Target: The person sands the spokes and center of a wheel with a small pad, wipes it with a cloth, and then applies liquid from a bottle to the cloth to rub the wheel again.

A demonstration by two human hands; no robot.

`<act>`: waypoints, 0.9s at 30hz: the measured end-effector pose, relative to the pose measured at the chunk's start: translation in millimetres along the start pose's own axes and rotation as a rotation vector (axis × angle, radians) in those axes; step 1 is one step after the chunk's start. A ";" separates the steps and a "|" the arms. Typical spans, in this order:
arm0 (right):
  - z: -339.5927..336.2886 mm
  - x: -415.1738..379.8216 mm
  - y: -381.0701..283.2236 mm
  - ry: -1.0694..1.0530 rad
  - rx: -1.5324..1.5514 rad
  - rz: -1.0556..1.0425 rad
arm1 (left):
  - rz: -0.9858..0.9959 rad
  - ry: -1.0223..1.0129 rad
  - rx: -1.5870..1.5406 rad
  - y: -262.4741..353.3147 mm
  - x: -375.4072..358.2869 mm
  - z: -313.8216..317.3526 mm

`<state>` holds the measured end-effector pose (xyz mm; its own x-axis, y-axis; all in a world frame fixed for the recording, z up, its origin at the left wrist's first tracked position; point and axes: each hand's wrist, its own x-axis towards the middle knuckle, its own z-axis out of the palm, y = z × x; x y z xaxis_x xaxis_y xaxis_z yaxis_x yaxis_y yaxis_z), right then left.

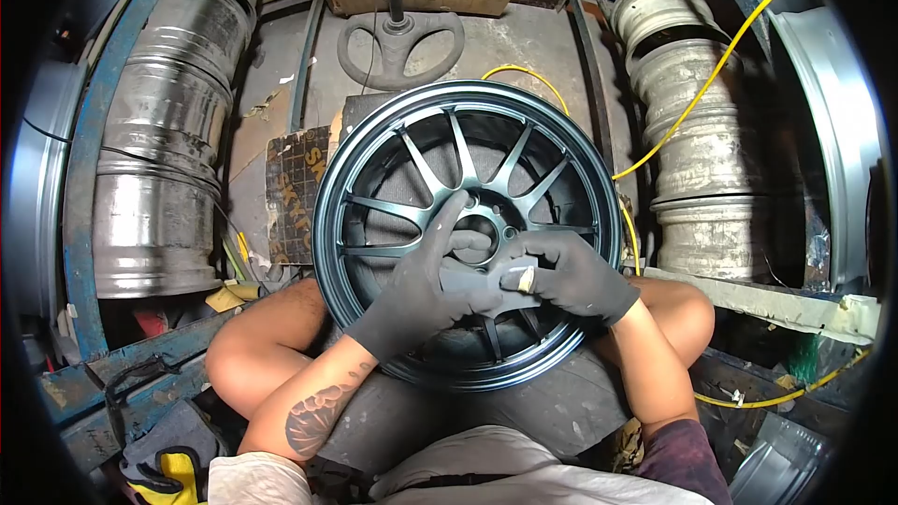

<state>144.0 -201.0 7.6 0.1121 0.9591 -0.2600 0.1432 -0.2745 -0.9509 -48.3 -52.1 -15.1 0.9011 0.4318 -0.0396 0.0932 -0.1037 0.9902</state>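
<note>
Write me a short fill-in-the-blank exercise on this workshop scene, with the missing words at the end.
Both the left hand and the right hand wear dark _____.
The large, dark metallic wheel rim has slim _____ between its centre and its outer ring.
Beyond it is a grey, three-armed _____ wheel.
A dark tattoo marks the person's _____ forearm.

Missing words: gloves; spokes; steering; left.

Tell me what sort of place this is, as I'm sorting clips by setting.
Probably a wheel repair or refinishing workshop: a spoked alloy wheel under gloved hands, and stacked wheel rims along the left side.
</note>
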 end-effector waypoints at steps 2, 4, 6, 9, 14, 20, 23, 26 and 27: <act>3.3 0.7 -1.8 0.004 0.079 0.041 | -0.185 -0.072 -0.035 -1.5 2.9 -6.1; 3.5 1.4 0.7 -0.007 0.091 0.052 | -0.260 -0.116 -0.062 10.2 6.2 -10.9; 5.6 0.7 -9.5 -0.010 0.131 0.083 | -0.254 -0.164 -0.065 2.2 6.1 -14.4; 9.1 1.2 -10.8 0.036 0.161 0.053 | -0.238 -0.190 -0.026 1.1 8.7 -16.2; 29.0 7.5 -20.9 0.242 0.099 0.045 | -0.164 -0.073 -0.029 -3.1 4.3 -9.2; 65.4 27.2 -8.8 0.535 0.215 -0.071 | -0.008 0.293 -0.115 -15.2 -2.0 9.9; 79.2 40.6 -8.9 0.623 0.248 -0.118 | -0.011 0.439 -0.138 -14.2 -0.2 16.0; 81.1 51.3 -16.4 0.679 0.122 -0.161 | -0.008 0.530 -0.229 -13.9 5.4 16.0; 76.3 57.0 -14.7 0.684 -0.019 -0.220 | -0.002 0.553 -0.271 -14.4 7.7 15.2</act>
<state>73.3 -137.0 -6.1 0.6688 0.7356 0.1074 0.2500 -0.0866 -0.9644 -36.2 -60.9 -31.7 0.5409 0.8402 -0.0384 -0.0817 0.0980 0.9918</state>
